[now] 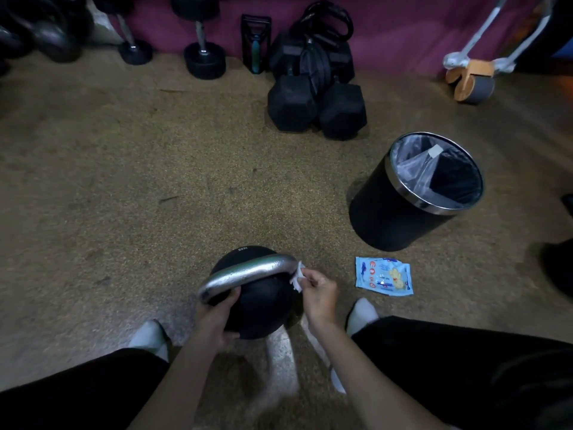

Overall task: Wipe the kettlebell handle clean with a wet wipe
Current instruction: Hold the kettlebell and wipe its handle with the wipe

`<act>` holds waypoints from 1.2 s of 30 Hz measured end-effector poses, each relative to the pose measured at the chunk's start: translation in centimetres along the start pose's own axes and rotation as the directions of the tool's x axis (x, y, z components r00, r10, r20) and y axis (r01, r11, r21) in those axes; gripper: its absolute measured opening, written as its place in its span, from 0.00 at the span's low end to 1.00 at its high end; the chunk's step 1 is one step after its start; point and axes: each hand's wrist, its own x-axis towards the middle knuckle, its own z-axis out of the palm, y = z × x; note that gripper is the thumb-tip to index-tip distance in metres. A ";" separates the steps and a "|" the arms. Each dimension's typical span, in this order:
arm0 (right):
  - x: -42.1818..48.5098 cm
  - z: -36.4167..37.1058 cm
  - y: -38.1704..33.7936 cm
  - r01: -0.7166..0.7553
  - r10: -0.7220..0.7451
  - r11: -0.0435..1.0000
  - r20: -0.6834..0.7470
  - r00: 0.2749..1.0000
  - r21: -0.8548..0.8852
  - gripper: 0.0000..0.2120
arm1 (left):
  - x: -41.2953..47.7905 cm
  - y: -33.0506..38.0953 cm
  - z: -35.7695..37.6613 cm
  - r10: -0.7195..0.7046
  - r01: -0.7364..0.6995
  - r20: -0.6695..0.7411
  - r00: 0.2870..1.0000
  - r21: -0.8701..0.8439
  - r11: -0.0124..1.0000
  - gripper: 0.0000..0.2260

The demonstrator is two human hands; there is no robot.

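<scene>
- So your left hand [217, 318] hides the kettlebell [263, 305] side, gripping near the handle [248, 273] base
- right hand [319, 294] pinches the wet wipe [297, 277] against the handle
- wipe pack [384, 276] and bin [403, 209] sit nearby on the floor [155, 197]

Wipe pack [384, 276] lies right of kettlebell [257, 293] (bin [412, 197] behind).

Right hand [319, 294] pinching white wet wipe [297, 276] against kettlebell handle [248, 274], left hand [214, 318] bracing black kettlebell [263, 308].

The black kettlebell [257, 293] bears small pale lettering, apparently "16KG"; packet [384, 276] print unreadable.
</scene>
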 end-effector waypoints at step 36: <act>-2.2 2.2 0.7 -0.036 0.061 0.987 -0.159 0.985 0.160 0.11 | 2.2 -1.2 -0.7 0.012 -0.012 -0.003 1.000 0.001 1.000 0.42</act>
